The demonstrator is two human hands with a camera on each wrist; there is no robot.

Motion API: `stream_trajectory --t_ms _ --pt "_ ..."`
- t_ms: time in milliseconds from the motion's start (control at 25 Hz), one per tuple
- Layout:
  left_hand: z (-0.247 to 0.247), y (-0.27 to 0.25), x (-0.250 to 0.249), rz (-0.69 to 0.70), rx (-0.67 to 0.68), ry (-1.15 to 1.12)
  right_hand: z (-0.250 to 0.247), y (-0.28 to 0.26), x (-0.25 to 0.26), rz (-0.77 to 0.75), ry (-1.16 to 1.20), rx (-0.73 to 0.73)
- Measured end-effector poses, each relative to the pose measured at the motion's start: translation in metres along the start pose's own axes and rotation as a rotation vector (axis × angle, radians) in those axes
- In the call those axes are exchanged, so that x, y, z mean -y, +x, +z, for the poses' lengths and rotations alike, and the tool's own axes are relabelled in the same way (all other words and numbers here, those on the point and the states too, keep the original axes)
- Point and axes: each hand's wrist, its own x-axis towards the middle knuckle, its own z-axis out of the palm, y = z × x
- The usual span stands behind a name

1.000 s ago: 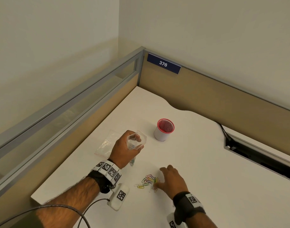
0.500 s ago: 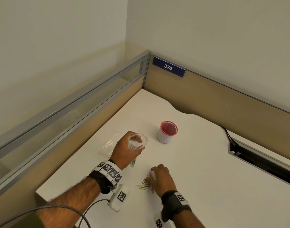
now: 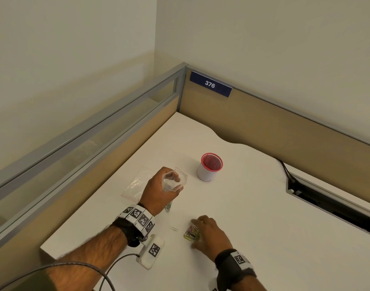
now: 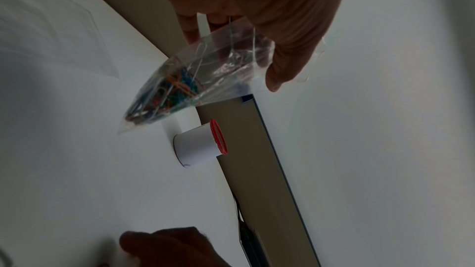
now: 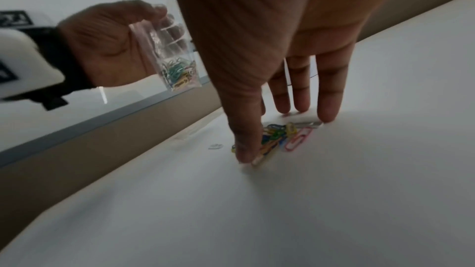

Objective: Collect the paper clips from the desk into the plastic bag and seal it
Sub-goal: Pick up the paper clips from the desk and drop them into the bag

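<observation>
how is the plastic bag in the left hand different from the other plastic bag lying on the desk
The held plastic bag is lifted off the desk in the left hand, which grips it; the flat plastic bag lies on the desk untouched. The held plastic bag has coloured paper clips at its bottom and its mouth is spread open; the flat plastic bag looks empty and flattened. Both are small and clear.

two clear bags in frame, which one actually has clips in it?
The small clear plastic bag held up by the left hand; coloured clips fill its bottom. The other clear plastic bag lies flat on the white desk.
</observation>
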Motion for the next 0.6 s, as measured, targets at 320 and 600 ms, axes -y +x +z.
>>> stream_trajectory --t_ms 320,600 --pt "0.008 -0.002 -0.005 0.003 0.013 0.009 0.010 0.004 0.026 -0.083 -0.175 -0.080" --pt "0.000 -0.003 -0.004 -0.004 0.003 0.024 -0.007 0.017 0.008 0.101 0.044 -0.182"
